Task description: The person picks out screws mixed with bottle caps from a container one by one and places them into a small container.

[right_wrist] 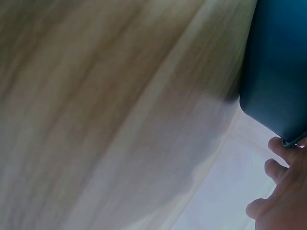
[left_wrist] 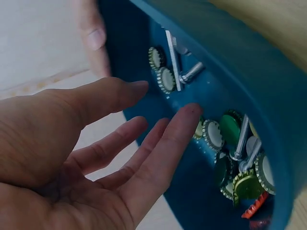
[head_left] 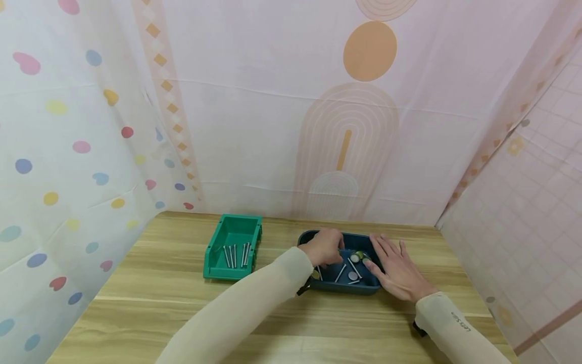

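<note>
Silver metal bolt (head_left: 341,273) slants near-left to far-right, to the near right of the closer left hand (head_left: 324,246), whose fingers are parted, empty; the right hand (head_left: 400,269), fingers straight, touches the dark-blue plastic tray (head_left: 356,289).

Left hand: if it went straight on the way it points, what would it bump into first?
The left hand would probably meet the floor of the blue tray, amid the bottle caps and screws. Depth is hard to judge here, so it might touch a cap or screw first.

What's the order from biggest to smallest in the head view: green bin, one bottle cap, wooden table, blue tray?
1. Wooden table
2. Blue tray, partly hidden
3. Green bin
4. Bottle cap
</note>
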Demonstrator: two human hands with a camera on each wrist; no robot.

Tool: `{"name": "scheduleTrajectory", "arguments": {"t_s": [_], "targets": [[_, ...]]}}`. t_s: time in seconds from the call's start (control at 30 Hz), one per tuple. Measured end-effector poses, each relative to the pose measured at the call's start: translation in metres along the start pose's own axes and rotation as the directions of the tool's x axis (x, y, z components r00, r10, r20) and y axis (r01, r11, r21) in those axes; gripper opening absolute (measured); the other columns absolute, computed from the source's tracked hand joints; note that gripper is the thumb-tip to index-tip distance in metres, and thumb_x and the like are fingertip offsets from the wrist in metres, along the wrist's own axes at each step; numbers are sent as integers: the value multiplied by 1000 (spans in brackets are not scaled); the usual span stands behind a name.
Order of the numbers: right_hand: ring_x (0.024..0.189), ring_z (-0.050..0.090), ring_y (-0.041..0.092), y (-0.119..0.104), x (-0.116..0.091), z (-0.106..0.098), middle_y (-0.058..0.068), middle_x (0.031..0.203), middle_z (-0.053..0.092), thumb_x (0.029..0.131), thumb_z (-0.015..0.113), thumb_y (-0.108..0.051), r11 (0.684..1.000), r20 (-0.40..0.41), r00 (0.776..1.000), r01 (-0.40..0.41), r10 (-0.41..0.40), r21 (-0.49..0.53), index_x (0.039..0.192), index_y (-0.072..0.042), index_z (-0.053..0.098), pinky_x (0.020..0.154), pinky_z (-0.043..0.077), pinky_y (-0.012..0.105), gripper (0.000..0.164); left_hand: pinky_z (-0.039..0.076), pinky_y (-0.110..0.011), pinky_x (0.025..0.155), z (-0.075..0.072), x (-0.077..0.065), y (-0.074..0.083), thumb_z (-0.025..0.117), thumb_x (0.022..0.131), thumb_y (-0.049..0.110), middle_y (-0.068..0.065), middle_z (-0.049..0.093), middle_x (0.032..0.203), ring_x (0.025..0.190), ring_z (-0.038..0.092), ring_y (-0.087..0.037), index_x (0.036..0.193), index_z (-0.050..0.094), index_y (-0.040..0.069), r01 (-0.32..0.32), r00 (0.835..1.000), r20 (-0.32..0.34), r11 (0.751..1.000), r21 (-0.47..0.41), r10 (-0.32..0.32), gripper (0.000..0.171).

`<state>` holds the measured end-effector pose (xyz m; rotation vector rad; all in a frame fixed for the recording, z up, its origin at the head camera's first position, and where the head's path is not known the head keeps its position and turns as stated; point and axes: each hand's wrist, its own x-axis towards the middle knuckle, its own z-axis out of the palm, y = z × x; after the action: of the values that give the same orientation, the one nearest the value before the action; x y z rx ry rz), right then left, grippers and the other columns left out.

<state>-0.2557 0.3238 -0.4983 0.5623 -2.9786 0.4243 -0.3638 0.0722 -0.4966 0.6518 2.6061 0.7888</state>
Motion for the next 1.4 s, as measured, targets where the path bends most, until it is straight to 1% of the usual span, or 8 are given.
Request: {"name": "scheduleTrajectory", "arguments": {"t_s": [0.1,0.2,0.33,0.53,0.93,1.17,1.27,1.4], "targets": [[179,26,52,0,1,0,24,190,33,124,51,-49,1000,-8,1000,6,-6,-6,185,-4,26,139,12,84,80,63,-31,50,3,3,9,91,96,9,-5,82,104,53,74,-18,105,83,15,33,999,-6,998,44,-32,13],[179,26,52,1,1,0,23,190,34,124,51,-50,1000,-9,1000,8,-8,-7,185,-4,27,139,12,84,80,64,-36,53,-7,-13,35,90,96,4,-8,79,89,54,76,-23,96,80,10,105,994,23,993,56,-107,11],[179,25,51,1,0,1,23,191,33,124,50,-52,1000,0,1000,3,-3,-4,185,-4,27,139,12,85,81,68,-41,66,-10,-23,59,94,94,5,-9,79,100,71,77,-23,107,81,9,189,978,71,975,116,-198,18],[180,24,51,0,0,0,23,191,31,124,49,-52,1000,9,1000,1,-1,1,186,-6,25,139,11,84,81,64,-41,77,20,4,49,95,94,13,1,78,111,87,70,-19,118,83,22,175,977,65,937,304,-203,29],[179,25,51,-1,0,0,24,191,32,124,50,-52,1000,5,1000,2,-2,3,185,-5,26,139,11,84,81,62,-38,69,49,27,29,86,103,10,-2,75,108,83,70,-20,114,81,20,155,977,85,926,343,-195,16],[179,24,51,0,0,2,24,191,31,124,49,-53,1000,10,1000,0,0,13,186,-6,24,139,10,84,81,62,-36,75,50,24,31,85,104,12,1,75,110,87,69,-18,120,81,25,168,976,69,919,357,-206,21],[179,24,51,1,0,2,24,191,31,124,49,-53,1000,7,1000,0,0,15,186,-6,24,139,10,84,82,63,-38,81,36,1,46,83,106,11,0,76,114,90,69,-19,124,81,23,173,976,68,923,343,-208,22],[179,24,51,2,0,2,24,191,31,123,50,-52,1000,6,1000,-2,2,12,185,-5,25,140,10,84,82,63,-38,83,30,-3,50,83,106,9,0,76,113,91,69,-20,123,81,22,169,975,81,927,335,-207,21]]}}
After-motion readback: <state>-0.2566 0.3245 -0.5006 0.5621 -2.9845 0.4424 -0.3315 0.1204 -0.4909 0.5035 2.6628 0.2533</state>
